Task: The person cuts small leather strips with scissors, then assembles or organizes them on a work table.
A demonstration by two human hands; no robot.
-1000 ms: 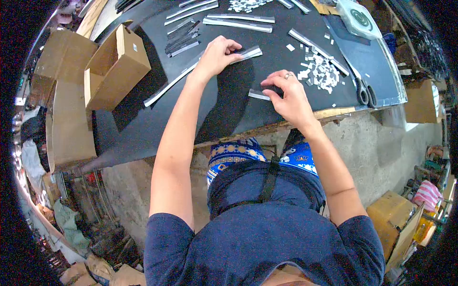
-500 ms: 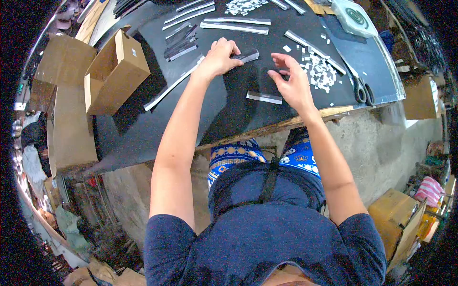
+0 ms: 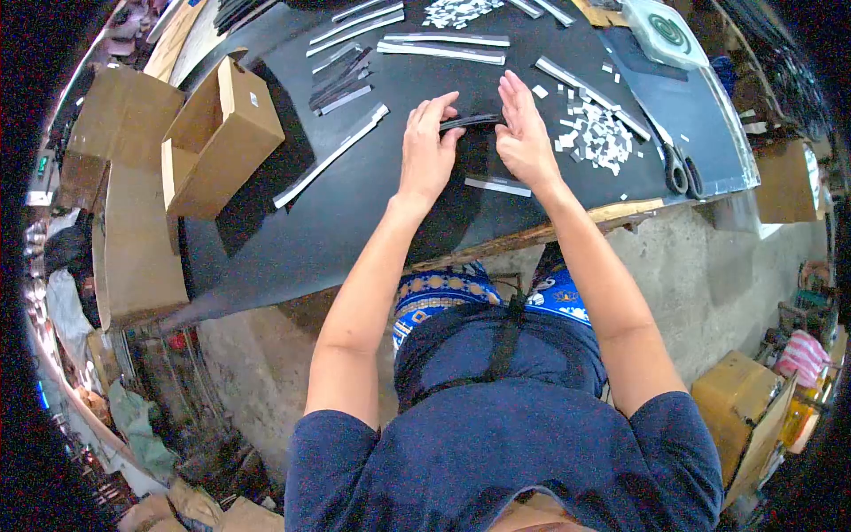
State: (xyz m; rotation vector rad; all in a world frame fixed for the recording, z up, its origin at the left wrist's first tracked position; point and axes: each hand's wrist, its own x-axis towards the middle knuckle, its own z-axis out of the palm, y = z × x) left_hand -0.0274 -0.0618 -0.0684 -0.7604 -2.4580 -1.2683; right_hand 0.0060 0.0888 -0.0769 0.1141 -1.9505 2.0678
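Between my two hands is a short stack of dark strips (image 3: 470, 121). My left hand (image 3: 429, 146) is closed on its left end, thumb and fingers on either side. My right hand (image 3: 525, 133) has its fingers stretched out, with the palm side against the stack's right end. Just below lies a short strip with a white edge (image 3: 498, 186) on the black table (image 3: 355, 239). A long white-edged strip (image 3: 332, 155) rests to the left, and a pile of small white pieces (image 3: 603, 137) lies to the right.
An open cardboard box (image 3: 235, 133) stands at the left. More strips (image 3: 443, 49) lie at the back. Black-handled scissors (image 3: 678, 168) are near the right edge, below a clear plastic container (image 3: 665, 34). Another cardboard box (image 3: 731, 408) sits on the floor at the lower right.
The stack is turned more edge-on between my hands. My left hand has moved right and down, and my right hand has come in against the stack with its fingers straightened.
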